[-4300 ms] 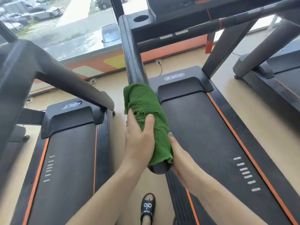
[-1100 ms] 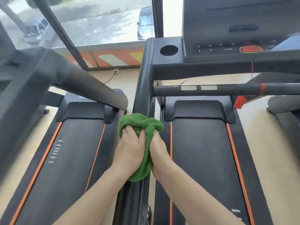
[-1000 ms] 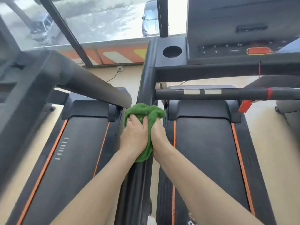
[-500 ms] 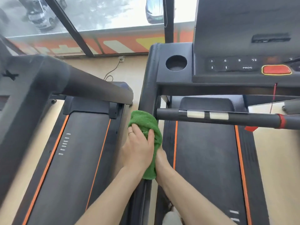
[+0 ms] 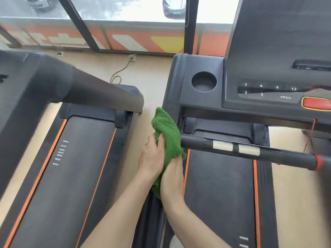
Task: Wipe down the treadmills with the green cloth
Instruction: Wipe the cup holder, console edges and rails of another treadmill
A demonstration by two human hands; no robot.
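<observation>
Your left hand [image 5: 152, 159] is wrapped over the green cloth [image 5: 168, 140] from the left side, thumb lying up along the fabric, fingers curled round the far side and out of sight. Your right hand [image 5: 172, 178] grasps the cloth from the right and below, palm turned in, its fingers buried in the folds. The two hands sit close together, heels nearly touching, both forearms reaching up from the bottom of the view and meeting at the cloth. The cloth is bunched round the side handrail [image 5: 172, 97] of the right treadmill [image 5: 220, 185], the black upright running from your hands up to the console. A loose peak of fabric stands above your left thumb, and a tail hangs below your right wrist.

Just right of your hands, the horizontal grip bar [image 5: 250, 151] juts out, its end touching the cloth, with two pale pads on it and a red band farther along. Above and to the right sits the console [image 5: 268, 83], with a round cup holder [image 5: 203, 81], numbered buttons and a red button [image 5: 316, 103] at its edge. To the left of your hands lies the second treadmill [image 5: 68, 176], orange stripes along its belt, its own handrail [image 5: 100, 97] crossing above. Beyond it all, the beige floor [image 5: 152, 77], a trailing cable [image 5: 120, 72] and the window wall [image 5: 125, 40].
</observation>
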